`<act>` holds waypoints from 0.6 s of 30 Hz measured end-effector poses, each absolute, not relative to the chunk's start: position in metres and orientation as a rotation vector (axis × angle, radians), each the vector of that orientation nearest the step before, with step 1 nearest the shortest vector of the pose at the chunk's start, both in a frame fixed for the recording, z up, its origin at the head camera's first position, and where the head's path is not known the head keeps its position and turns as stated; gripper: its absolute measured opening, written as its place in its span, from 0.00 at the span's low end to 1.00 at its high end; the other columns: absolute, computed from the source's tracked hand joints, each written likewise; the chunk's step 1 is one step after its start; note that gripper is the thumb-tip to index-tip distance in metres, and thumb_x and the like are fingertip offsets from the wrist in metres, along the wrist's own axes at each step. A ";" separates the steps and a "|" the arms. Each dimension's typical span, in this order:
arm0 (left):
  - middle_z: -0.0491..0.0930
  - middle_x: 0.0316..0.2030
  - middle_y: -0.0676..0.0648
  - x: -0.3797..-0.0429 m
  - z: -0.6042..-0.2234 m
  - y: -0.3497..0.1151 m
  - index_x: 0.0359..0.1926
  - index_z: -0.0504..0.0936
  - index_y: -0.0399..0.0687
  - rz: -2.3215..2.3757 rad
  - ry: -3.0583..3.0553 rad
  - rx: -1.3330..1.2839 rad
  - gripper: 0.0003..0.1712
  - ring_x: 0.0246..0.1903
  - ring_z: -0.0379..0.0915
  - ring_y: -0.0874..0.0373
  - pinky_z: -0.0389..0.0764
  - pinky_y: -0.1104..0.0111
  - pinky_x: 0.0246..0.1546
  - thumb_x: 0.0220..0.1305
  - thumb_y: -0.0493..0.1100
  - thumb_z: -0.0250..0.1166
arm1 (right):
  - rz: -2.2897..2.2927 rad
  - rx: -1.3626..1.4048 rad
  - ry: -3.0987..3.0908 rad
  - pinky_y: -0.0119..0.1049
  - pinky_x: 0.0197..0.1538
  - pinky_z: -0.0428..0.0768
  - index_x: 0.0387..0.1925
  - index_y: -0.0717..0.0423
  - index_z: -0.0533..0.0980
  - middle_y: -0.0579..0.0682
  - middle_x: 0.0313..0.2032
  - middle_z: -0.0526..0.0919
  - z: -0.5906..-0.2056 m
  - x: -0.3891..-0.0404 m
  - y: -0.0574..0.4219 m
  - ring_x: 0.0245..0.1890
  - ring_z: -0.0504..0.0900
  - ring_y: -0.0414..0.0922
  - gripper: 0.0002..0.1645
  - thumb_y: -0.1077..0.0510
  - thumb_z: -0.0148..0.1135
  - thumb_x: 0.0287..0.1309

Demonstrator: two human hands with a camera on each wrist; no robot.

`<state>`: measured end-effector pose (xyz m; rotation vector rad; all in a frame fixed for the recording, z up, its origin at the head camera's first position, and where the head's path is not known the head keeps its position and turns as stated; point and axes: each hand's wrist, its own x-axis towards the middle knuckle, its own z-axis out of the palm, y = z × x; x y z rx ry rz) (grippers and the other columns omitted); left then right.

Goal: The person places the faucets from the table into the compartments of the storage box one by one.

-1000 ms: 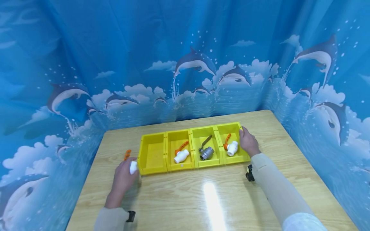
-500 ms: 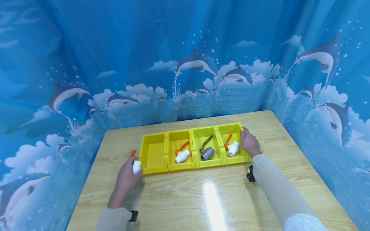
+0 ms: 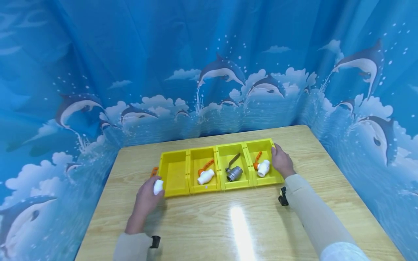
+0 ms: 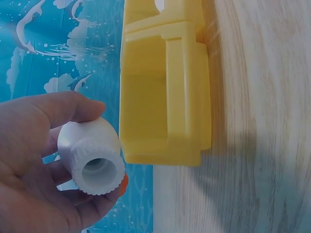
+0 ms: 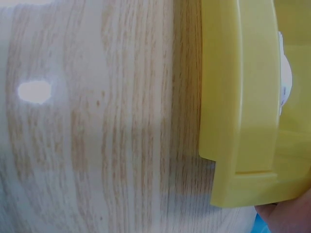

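Observation:
My left hand grips a white plastic ball valve with an orange handle, just off the left end of a row of yellow bins. In the left wrist view, thumb and fingers curl round the valve's body and one round opening faces the camera. Beside it, the leftmost bin has nothing in it. My right hand holds the outer wall of the rightmost bin; some of its fingers are hidden in both views.
Inside the joined bins lie a white valve with an orange handle, a grey metal valve and another white valve. The wooden table carries them. A blue dolphin-print curtain hangs behind and at both sides.
My left hand has moved slightly right with the white valve, closer to the leftmost bin. My right hand has stayed at the rightmost bin's wall.

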<state>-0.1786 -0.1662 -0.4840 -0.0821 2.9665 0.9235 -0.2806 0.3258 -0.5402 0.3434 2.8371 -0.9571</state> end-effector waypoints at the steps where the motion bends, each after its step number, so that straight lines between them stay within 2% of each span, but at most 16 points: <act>1: 0.75 0.55 0.33 -0.179 -0.484 -0.166 0.61 0.71 0.37 0.925 2.971 -0.074 0.31 0.50 0.72 0.40 0.73 0.46 0.50 0.55 0.34 0.67 | -0.956 0.343 2.837 0.62 0.66 0.57 0.75 0.60 0.44 0.67 0.70 0.55 -0.540 -0.281 0.326 0.66 0.58 0.69 0.41 0.39 0.14 0.73; 8: 0.74 0.56 0.33 -0.180 -0.482 -0.160 0.62 0.70 0.36 0.938 2.964 -0.084 0.32 0.52 0.71 0.40 0.72 0.45 0.51 0.55 0.35 0.67 | -0.955 0.347 2.840 0.62 0.66 0.58 0.75 0.60 0.45 0.68 0.70 0.56 -0.541 -0.279 0.323 0.66 0.59 0.69 0.40 0.40 0.15 0.74; 15: 0.76 0.53 0.34 -0.181 -0.482 -0.156 0.60 0.72 0.38 0.933 2.998 -0.068 0.31 0.50 0.73 0.40 0.73 0.46 0.49 0.54 0.36 0.68 | -0.955 0.347 2.839 0.62 0.66 0.58 0.75 0.61 0.44 0.68 0.70 0.56 -0.540 -0.278 0.324 0.66 0.59 0.69 0.40 0.40 0.15 0.73; 18: 0.73 0.55 0.34 -0.182 -0.481 -0.154 0.61 0.72 0.38 0.948 2.987 -0.075 0.30 0.50 0.71 0.39 0.72 0.44 0.50 0.55 0.36 0.68 | -0.952 0.354 2.839 0.63 0.66 0.57 0.75 0.60 0.44 0.68 0.70 0.56 -0.540 -0.279 0.324 0.66 0.59 0.70 0.40 0.40 0.15 0.73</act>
